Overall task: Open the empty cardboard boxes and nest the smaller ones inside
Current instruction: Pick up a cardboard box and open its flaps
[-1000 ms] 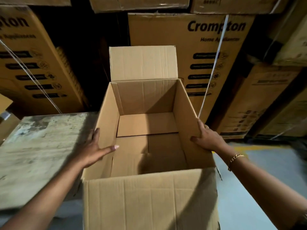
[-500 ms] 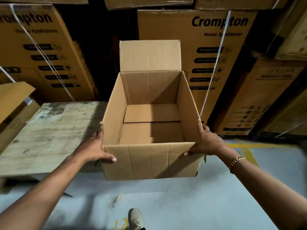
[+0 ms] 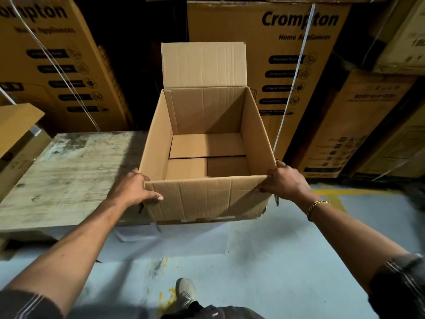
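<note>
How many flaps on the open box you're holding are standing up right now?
1. On the open cardboard box, only the far flap stands upright above the rim. The near flap hangs down between the left hand and right hand. Side flaps may be hidden.

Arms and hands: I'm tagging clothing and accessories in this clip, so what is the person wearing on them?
Both forearms are bare. The right wrist carries a thin gold chain bracelet. Dark sleeves with thin pale stripes sit pushed up near the elbows, left sleeve and right sleeve. No gloves or rings visible.
</note>
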